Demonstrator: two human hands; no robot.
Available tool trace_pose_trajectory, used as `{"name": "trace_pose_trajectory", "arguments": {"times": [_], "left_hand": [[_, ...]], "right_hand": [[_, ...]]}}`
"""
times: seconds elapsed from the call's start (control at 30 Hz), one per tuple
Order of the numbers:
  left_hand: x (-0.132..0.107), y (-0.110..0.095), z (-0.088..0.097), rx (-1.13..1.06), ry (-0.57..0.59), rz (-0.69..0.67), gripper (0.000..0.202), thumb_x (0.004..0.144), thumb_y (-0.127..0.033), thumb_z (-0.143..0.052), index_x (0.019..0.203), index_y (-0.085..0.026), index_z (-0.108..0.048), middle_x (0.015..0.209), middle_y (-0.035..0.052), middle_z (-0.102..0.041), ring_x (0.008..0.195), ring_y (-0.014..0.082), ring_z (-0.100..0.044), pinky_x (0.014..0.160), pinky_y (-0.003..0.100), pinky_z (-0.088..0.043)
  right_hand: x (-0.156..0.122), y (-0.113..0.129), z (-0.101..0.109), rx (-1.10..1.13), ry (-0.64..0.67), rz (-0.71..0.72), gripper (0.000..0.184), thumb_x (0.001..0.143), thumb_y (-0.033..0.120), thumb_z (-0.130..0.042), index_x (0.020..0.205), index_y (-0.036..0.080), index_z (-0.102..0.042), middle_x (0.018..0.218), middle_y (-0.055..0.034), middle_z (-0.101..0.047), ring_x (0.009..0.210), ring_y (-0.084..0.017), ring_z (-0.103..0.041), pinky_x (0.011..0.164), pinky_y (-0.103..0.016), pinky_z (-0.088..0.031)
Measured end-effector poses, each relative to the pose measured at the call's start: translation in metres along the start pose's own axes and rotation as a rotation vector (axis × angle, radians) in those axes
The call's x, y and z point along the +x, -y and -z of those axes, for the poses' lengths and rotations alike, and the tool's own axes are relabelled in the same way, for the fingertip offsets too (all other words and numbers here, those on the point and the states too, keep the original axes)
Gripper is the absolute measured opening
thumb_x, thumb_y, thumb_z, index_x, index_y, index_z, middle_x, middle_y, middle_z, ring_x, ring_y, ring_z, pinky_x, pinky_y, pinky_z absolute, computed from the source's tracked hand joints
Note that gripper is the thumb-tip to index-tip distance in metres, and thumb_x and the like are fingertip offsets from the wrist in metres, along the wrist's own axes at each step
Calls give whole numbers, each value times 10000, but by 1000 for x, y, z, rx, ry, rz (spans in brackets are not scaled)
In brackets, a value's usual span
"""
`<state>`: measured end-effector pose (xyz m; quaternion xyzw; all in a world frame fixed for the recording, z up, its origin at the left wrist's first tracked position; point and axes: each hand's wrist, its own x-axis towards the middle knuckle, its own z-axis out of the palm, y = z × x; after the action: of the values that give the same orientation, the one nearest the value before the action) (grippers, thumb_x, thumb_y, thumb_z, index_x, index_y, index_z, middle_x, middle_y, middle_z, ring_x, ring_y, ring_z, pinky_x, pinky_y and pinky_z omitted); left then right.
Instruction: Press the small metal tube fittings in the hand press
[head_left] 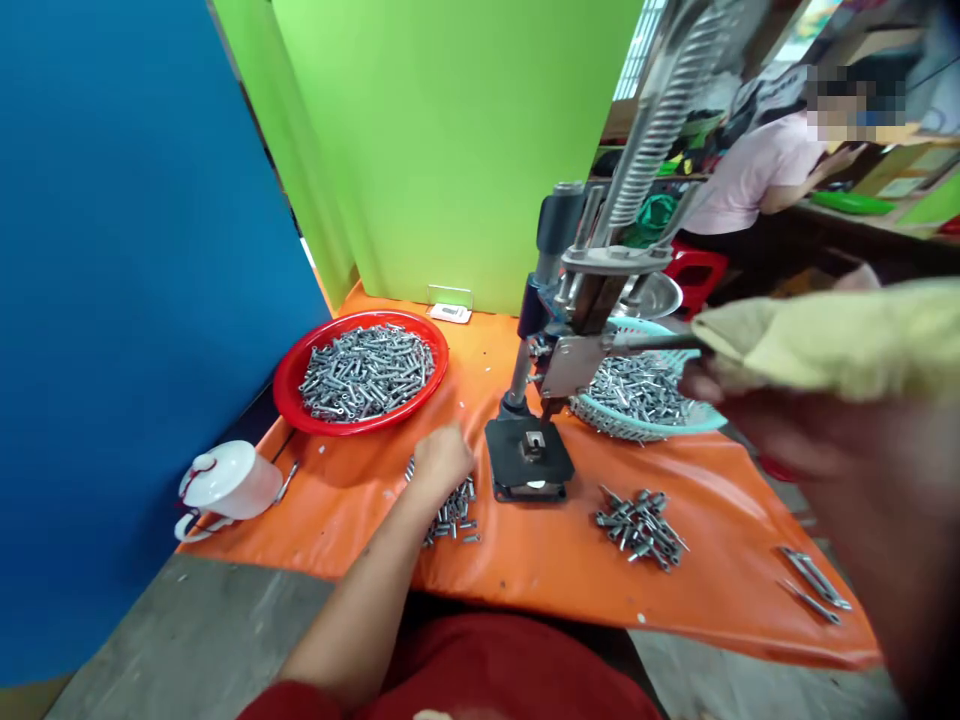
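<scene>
My left hand (pixel 441 462) rests knuckles-up on a small pile of metal pins (pixel 454 515) on the orange mat, its fingers curled under and hidden. My right hand (pixel 720 385) is raised close to the camera, blurred, wrapped round the press lever (pixel 660 343), which is padded with a yellow cloth (pixel 840 335). The hand press (pixel 559 330) stands mid-table with its black base plate (pixel 529 458) just right of my left hand. A second pile of metal pins (pixel 640 525) lies right of the base.
A red bowl (pixel 296 395) full of metal parts sits back left; a teal basket (pixel 645 425) of parts sits behind the press. A white cup (pixel 225 485) lies at the mat's left edge. Two long metal pieces (pixel 814 580) lie front right. Another person sits back right.
</scene>
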<state>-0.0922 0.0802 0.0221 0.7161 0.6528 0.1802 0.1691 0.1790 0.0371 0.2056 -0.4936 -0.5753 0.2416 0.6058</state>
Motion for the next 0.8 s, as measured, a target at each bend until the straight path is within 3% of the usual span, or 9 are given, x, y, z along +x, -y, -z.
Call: {"name": "trace_pose_trajectory", "arguments": {"times": [0.1,0.23,0.33,0.43,0.47,0.5,0.53,0.6,0.8], "left_hand": [[-3,17,2,94,82,53,75,714,-173,-585,723,-170,-659,737,137,-681,754,259,-640,664,307,-415],[-8,21,-6,61,63,77,78,681,-161,-602,703,-181,-674,701,114,-683,737,246,-641,640,292,-406],[-10,20,-9,-89,31,67,73,688,-187,-605,695,-180,-678,668,73,-667,685,203,-614,614,267,-390],[-12,11,-6,-554,64,-23,138,730,-283,-602,738,-167,-675,647,16,-633,615,139,-550,580,230,-374],[-13,6,-5,-715,93,-52,169,735,-318,-610,759,-162,-670,641,1,-618,595,121,-523,569,220,-368],[-14,0,-4,-850,123,-69,196,733,-345,-623,779,-159,-665,636,-12,-602,578,106,-497,558,211,-361],[-15,-6,-4,-959,153,-73,217,724,-364,-640,792,-159,-659,630,-22,-586,561,92,-472,547,205,-351],[-17,-20,-5,-1116,219,-50,244,706,-385,-671,798,-160,-645,605,-40,-550,517,68,-422,516,199,-319],[-18,-46,-24,-1412,410,117,369,629,-463,-748,746,-153,-586,441,-100,-361,382,27,-265,415,200,-168]], "right_hand": [[33,6,-15,324,11,-63,315,915,339,-294,705,180,-466,501,40,-400,390,-40,-367,496,-281,-366],[50,-6,-28,288,33,-55,271,908,384,-353,809,165,-478,506,65,-368,405,-27,-331,521,-272,-374],[27,-23,-31,207,-57,-43,344,912,451,-389,951,135,-518,568,30,-453,467,-56,-437,525,-267,-388],[-23,-51,-41,4,-232,98,239,864,373,-544,982,168,-576,666,0,-530,571,-76,-509,580,-241,-426],[-42,-62,-46,-61,-159,82,193,847,361,-572,914,182,-591,667,0,-541,587,-84,-520,591,-236,-440],[-59,-74,-53,-118,10,7,179,837,364,-585,880,191,-604,673,-2,-560,597,-92,-534,599,-238,-456],[-73,-86,-60,-148,156,-63,183,822,369,-601,879,197,-622,708,-11,-590,613,-104,-553,599,-244,-470],[-94,-107,-73,-171,326,-135,230,805,383,-614,958,214,-642,752,-19,-618,646,-125,-577,604,-256,-488],[-100,-135,-85,-159,409,-129,248,806,360,-612,1006,219,-655,936,-39,-672,850,-160,-627,759,-289,-510]]}}
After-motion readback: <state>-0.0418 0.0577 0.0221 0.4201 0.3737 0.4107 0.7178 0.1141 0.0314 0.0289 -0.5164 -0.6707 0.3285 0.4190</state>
